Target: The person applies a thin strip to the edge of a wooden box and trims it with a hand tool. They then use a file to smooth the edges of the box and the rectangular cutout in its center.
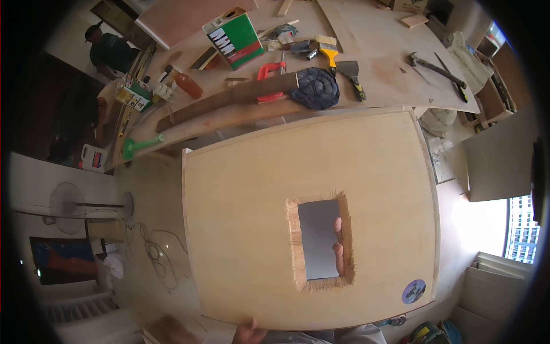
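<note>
The pale wooden panel [240,218] has a splintery rectangular cutout [294,243].

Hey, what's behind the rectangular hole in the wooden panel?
Through the hole, fingers show along its right side, against a plain grey area. The rest of that hand, and anything else behind the panel, is covered.

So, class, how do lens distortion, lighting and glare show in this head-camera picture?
In the head view, the lens bows the right edge of the pale rectangular wooden panel outward, and black vignetting fills the corners; also in the head view, the bright rectangular window looks washed out, while the person in a dark shirt sits in dim light.
</note>
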Demonstrator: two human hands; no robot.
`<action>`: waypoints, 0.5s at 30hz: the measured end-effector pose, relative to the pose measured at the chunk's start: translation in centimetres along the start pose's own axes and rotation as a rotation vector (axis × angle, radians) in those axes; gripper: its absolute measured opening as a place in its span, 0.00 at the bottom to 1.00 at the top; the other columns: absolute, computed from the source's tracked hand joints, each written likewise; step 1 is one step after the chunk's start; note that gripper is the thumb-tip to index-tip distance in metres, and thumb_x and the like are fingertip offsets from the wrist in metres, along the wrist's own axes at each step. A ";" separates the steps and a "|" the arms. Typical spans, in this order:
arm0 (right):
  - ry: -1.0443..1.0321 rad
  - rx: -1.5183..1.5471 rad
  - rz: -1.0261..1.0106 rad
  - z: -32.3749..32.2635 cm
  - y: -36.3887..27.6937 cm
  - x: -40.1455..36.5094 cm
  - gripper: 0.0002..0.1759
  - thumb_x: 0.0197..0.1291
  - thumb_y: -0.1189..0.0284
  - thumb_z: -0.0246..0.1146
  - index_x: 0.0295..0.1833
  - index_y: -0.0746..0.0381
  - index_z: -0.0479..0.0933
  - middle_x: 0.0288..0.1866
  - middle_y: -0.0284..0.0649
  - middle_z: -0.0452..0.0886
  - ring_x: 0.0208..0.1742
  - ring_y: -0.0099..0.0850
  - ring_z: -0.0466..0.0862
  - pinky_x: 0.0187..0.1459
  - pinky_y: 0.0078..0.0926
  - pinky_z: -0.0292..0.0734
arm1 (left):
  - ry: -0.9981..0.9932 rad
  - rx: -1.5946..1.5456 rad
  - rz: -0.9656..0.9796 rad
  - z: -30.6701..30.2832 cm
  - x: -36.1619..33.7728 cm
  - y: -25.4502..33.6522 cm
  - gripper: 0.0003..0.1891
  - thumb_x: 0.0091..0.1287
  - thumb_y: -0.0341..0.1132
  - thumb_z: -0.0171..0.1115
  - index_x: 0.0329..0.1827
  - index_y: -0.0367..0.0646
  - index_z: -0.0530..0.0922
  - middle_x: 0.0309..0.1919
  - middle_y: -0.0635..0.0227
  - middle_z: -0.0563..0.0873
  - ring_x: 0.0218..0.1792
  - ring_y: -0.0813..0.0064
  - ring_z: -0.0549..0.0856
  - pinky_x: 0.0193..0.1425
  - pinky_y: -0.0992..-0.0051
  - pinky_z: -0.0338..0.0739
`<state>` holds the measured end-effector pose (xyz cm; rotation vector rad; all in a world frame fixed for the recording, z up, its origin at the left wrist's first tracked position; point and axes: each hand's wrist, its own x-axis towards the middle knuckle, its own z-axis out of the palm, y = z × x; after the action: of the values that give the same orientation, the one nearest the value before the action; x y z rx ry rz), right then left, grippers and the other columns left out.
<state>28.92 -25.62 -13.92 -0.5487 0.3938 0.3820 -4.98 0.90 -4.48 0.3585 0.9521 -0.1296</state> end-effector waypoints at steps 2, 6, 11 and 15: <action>0.010 -0.005 -0.015 -0.1 0.0 0.2 0.35 0.81 0.51 0.58 0.84 0.57 0.63 0.82 0.48 0.64 0.73 0.36 0.78 0.74 0.50 0.72 | -0.013 0.018 0.015 1.0 0.6 0.5 0.37 0.64 0.40 0.83 0.75 0.42 0.75 0.70 0.64 0.84 0.73 0.58 0.80 0.78 0.50 0.75; 0.035 0.002 -0.032 -0.5 0.0 0.6 0.34 0.81 0.52 0.58 0.83 0.58 0.65 0.80 0.48 0.66 0.72 0.36 0.79 0.73 0.49 0.73 | -0.011 0.059 0.063 4.0 1.3 2.2 0.36 0.64 0.41 0.83 0.74 0.42 0.76 0.68 0.64 0.85 0.71 0.59 0.82 0.76 0.50 0.78; 0.085 0.011 -0.050 -0.9 -0.4 2.1 0.32 0.81 0.53 0.59 0.81 0.58 0.67 0.78 0.48 0.69 0.70 0.36 0.80 0.71 0.48 0.74 | -0.016 0.058 0.064 3.8 4.2 4.3 0.35 0.65 0.40 0.82 0.73 0.42 0.76 0.67 0.63 0.86 0.68 0.58 0.84 0.73 0.50 0.81; 0.132 -0.003 -0.057 -1.6 -0.9 2.8 0.31 0.81 0.54 0.60 0.79 0.59 0.69 0.75 0.48 0.71 0.68 0.35 0.81 0.70 0.47 0.76 | -0.026 0.056 0.043 4.5 5.3 4.4 0.35 0.66 0.40 0.82 0.74 0.42 0.76 0.67 0.63 0.86 0.69 0.58 0.84 0.74 0.50 0.80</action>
<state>31.34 -26.59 -16.05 -0.5884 0.5040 0.2919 2.75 3.62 -5.38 0.4275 0.9155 -0.1210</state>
